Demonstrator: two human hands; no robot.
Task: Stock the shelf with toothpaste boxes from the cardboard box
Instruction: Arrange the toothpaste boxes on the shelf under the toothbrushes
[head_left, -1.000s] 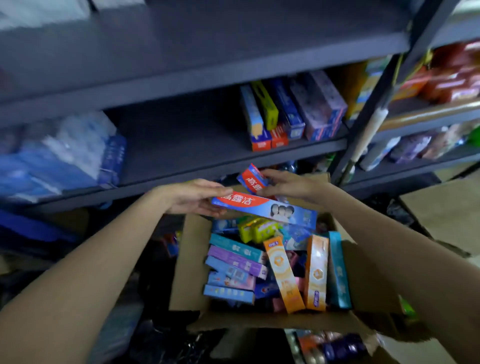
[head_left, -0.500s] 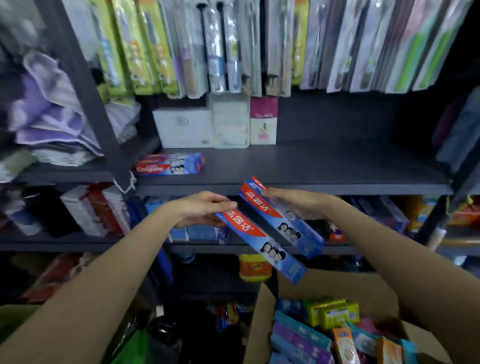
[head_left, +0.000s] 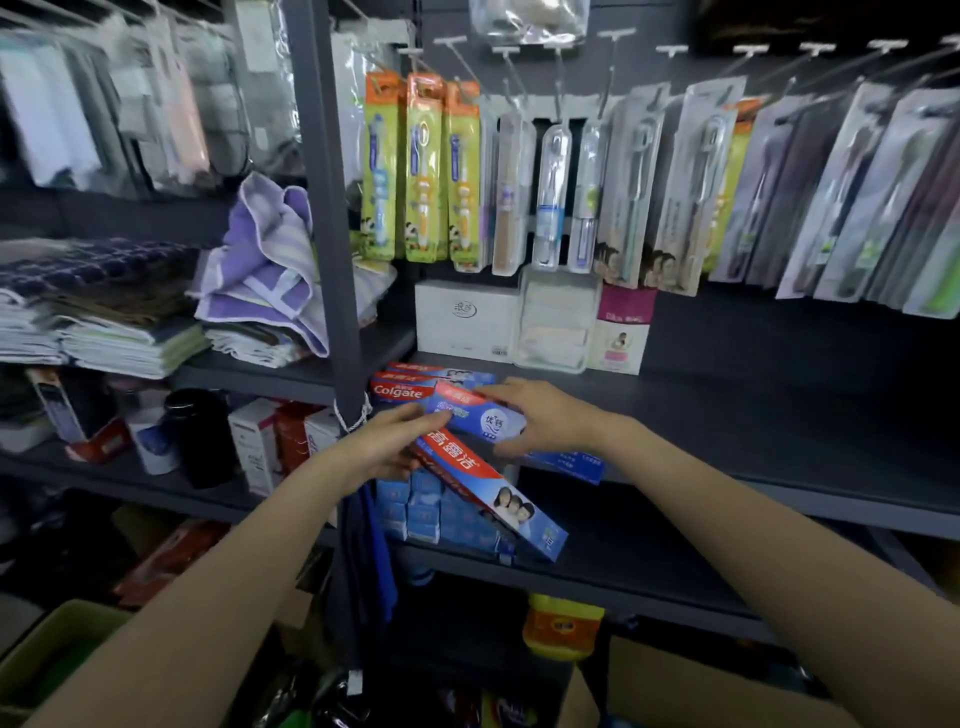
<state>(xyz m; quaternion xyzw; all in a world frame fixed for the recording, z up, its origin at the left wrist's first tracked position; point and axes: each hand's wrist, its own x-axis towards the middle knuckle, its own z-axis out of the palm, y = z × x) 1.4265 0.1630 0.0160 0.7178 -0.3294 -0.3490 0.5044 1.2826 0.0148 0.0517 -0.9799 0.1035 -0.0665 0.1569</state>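
At the shelf (head_left: 727, 415) edge, beside the Colgate boxes (head_left: 402, 387): right hand (head_left: 540, 415) grip curled over one toothpaste box (head_left: 480, 413) to seat it, left hand (head_left: 387, 441) grip pinching another box (head_left: 488, 491), tilted, waiting its turn.

Red-and-blue toothpaste boxes (head_left: 483, 483) against a dark grey shelf (head_left: 753, 415), beneath green-and-orange toothbrush packs (head_left: 421, 166) and beside a purple-and-white striped towel (head_left: 260, 270).

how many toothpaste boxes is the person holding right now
2: a slanted box in the left hand, below the shelf edge, and another under the right hand on the shelf.
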